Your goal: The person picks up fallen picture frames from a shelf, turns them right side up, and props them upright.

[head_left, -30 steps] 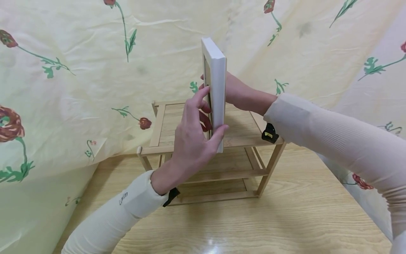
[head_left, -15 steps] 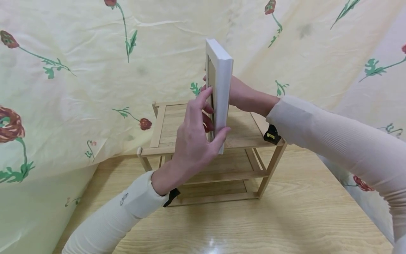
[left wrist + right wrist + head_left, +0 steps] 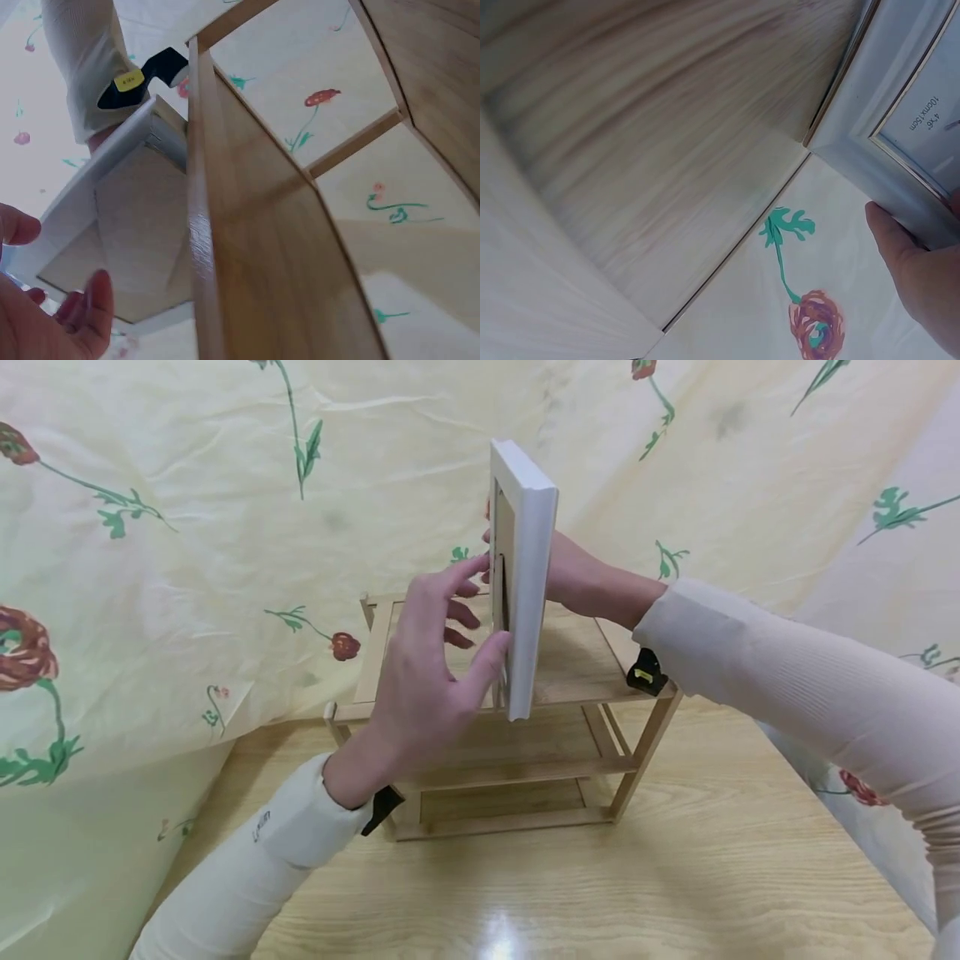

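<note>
A white picture frame [image 3: 536, 585] stands upright on edge above a wooden rack, seen nearly side-on in the head view. My right hand [image 3: 585, 577] grips its far side, where most of the fingers are hidden. The frame's front [image 3: 861, 139] shows in the right wrist view, with a printed size insert behind the pane. In the left wrist view its tan backing [image 3: 142, 217] faces my left hand [image 3: 52, 322]. That left hand holds nothing. Its fingers are spread and loosely bent beside the back, with the thumb near the frame's edge in the head view.
The rack [image 3: 592, 672] has a slatted-look top and lower shelves [image 3: 525, 743], and stands on a wood-grain floor [image 3: 675, 860]. A flowered cloth [image 3: 375, 485] hangs behind it and along both sides. Each wrist wears a black strap [image 3: 647, 672].
My left hand has let go of the frame's near edge and drawn back to the left. The frame has shifted slightly right, still in my right hand.
</note>
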`<state>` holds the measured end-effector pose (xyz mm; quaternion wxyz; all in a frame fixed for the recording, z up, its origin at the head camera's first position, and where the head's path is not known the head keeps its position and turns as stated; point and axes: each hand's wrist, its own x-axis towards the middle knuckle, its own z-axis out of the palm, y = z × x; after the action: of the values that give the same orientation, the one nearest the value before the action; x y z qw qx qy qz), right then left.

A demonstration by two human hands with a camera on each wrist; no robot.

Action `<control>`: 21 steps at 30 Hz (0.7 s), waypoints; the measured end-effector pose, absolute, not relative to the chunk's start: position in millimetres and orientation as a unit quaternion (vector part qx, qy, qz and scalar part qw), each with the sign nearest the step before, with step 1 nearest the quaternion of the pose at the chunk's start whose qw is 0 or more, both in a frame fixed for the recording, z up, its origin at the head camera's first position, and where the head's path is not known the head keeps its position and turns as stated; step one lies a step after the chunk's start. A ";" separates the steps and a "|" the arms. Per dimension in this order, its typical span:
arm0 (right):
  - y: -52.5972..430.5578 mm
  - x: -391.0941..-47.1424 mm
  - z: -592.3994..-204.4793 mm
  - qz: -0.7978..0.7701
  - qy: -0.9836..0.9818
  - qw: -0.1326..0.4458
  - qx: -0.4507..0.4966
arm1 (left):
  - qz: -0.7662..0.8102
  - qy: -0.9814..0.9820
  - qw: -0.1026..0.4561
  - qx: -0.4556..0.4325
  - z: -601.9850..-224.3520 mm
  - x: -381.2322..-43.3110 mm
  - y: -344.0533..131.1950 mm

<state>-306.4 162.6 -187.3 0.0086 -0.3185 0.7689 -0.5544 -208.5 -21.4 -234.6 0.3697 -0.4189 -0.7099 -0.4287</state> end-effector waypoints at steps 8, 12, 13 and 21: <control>162.0 -307.1 -190.5 -0.570 0.756 0.026 -0.320 | -0.479 -0.782 0.213 -0.337 -242.5 -215.1 -23.7; 161.8 -308.0 -192.6 -0.584 0.748 0.042 -0.314 | -0.483 -0.792 0.183 -0.324 -244.6 -216.9 -23.2; 161.4 -308.0 -192.3 -0.583 0.749 0.043 -0.312 | -0.484 -0.793 0.179 -0.325 -244.4 -216.9 -23.2; 159.0 -308.1 -190.6 -0.584 0.748 0.050 -0.310 | -0.477 -0.788 0.178 -0.347 -245.4 -217.1 -23.0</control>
<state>-308.1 159.0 -190.6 0.0502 -0.3100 0.7485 -0.5841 -217.1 -23.0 -245.4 0.1783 -0.3466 -0.7880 -0.4766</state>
